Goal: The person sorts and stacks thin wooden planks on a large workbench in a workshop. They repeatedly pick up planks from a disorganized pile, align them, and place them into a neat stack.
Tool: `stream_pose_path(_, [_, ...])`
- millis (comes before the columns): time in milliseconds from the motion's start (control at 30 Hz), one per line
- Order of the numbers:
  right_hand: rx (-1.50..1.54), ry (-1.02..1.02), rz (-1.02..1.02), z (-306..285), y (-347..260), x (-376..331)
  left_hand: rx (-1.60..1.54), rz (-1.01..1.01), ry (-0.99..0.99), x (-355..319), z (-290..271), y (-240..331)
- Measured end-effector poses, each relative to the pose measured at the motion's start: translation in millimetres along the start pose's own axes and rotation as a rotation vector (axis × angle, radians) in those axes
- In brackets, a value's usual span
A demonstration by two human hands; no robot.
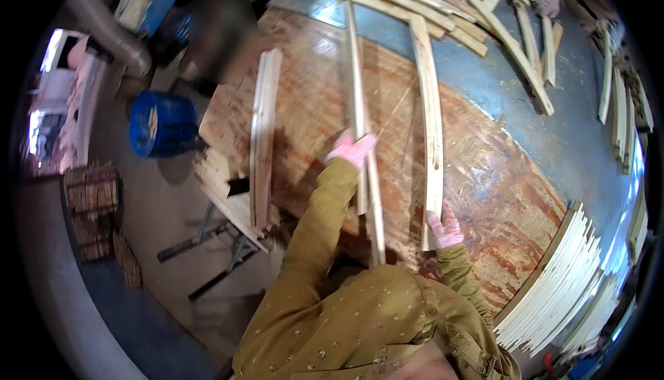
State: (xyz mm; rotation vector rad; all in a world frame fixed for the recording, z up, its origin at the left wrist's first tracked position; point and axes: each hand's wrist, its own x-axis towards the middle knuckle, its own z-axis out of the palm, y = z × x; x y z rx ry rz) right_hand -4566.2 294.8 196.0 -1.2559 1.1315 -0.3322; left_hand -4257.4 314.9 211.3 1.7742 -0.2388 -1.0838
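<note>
Both my hands wear pink gloves. My left hand (353, 149) is closed around the middle of a thin wooden strip (356, 79), which stands on edge and runs away from me over the tabletop. Beneath that hand, part of a second narrow piece shows beside the strip. My right hand (446, 228) grips the near end of a wider pale wooden slat (430, 117), thumb on its left side and fingers along its right. Between the two pieces lies a gap of stained plywood tabletop (394, 124). Some fingertips are hidden by the wood.
Two boards (265, 117) lie side by side at the left table edge. Loose slats (415, 0) are heaped at the far side, where another person's gloved hand (548, 3) rests. A bundle of thin strips (557, 283) lies right. A blue bucket (162, 124) stands left.
</note>
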Motion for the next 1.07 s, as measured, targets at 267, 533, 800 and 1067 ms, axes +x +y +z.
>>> stream_pose_path(267, [-0.919, 0.168, -0.610, 62, -29, -39, 0.806, 0.117, -0.002, -55, -5, 8])
stream_pose_path(533, [-0.910, 0.171, -0.608, 56, -26, -39, 0.956, -0.126, 0.648, -48, -200, -59])
stream_pose_path(800, [-0.235, -0.099, -0.459, 101, -53, -39, -1.556, -0.049, -0.842, -71, -106, -59])
stream_pose_path(1067, [0.288, -0.492, 0.270, 143, -16, -30, -0.900, -0.437, -0.312, -67, -52, -145])
